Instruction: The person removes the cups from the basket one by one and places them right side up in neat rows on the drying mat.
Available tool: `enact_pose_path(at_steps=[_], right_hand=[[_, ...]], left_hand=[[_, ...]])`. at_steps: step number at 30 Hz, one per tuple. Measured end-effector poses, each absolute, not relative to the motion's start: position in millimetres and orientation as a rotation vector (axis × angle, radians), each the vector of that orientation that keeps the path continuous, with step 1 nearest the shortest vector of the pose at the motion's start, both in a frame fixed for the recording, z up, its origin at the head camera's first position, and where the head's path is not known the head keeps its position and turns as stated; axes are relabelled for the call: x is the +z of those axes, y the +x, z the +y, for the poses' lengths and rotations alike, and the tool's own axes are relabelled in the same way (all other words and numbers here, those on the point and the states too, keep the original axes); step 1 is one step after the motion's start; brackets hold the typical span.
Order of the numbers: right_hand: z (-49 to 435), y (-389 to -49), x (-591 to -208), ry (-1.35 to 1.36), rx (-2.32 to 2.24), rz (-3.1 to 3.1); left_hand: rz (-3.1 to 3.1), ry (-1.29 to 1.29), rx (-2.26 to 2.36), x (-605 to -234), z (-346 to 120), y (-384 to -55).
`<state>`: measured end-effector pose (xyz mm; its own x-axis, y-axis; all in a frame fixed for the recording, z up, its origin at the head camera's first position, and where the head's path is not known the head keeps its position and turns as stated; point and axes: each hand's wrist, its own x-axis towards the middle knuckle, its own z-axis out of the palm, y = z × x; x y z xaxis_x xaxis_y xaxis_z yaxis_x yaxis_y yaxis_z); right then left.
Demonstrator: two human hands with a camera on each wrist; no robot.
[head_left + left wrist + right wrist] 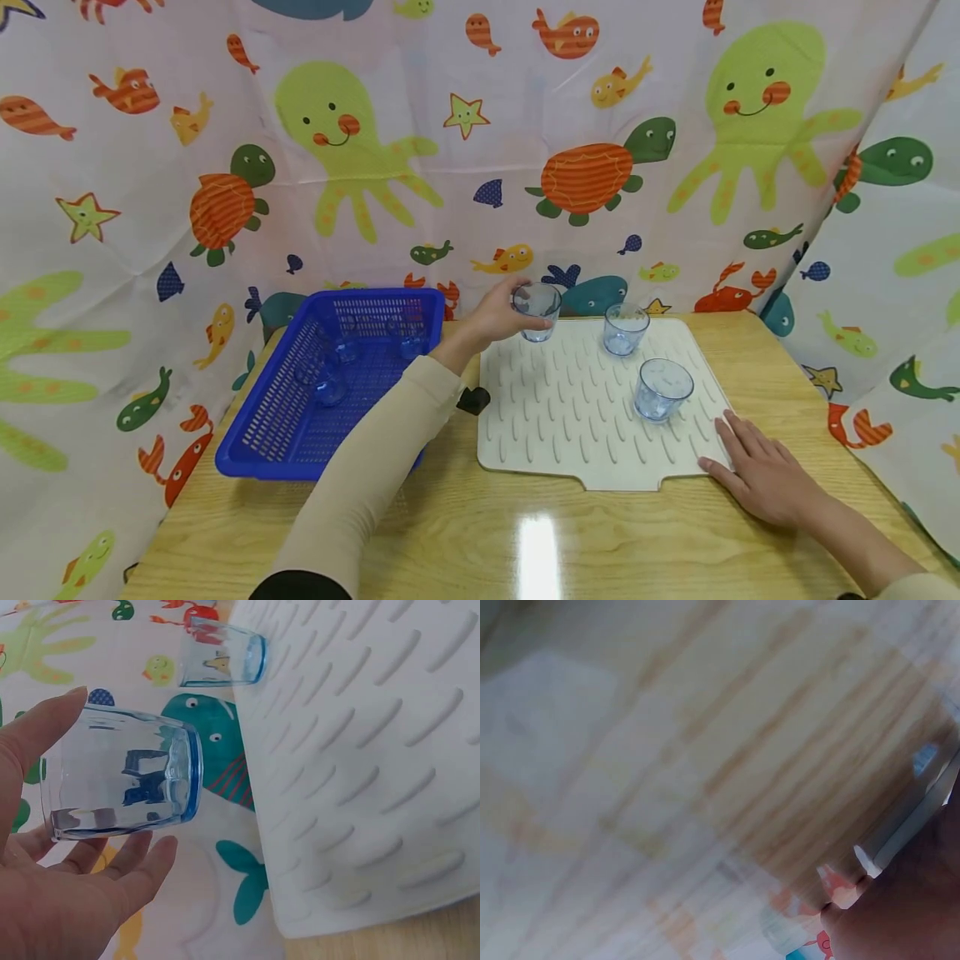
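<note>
Head view — left hand outstretched, fingers round glass — right hand palm-down.

A curtained-off nook, room type unclear: cartoon sea-creature curtain behind and either side of the wood-grain table.

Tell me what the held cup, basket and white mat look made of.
Held cup: probably glass, smooth and glossy, see-through with highlights; clear plastic possible. Blue basket: likely smooth plastic, with even color and openwork walls. White mat: matte, with raised ridges; plastic or silicone, I can't tell which.
</note>
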<state>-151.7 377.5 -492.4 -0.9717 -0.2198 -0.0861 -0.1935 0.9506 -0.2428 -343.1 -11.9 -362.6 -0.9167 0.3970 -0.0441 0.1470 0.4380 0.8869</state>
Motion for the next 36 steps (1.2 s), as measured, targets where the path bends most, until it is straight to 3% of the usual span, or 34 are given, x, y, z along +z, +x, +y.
enact_pose_path(at_steps=[16, 36], right_hand=[[377, -152, -494, -0.319, -0.378, 2.988], [373, -152, -488, -0.309, -0.349, 2.983]], left_hand=[[2.474, 0.227, 1.521, -395, 25, -357], [2.508, 0.238, 1.502, -426, 47, -363]])
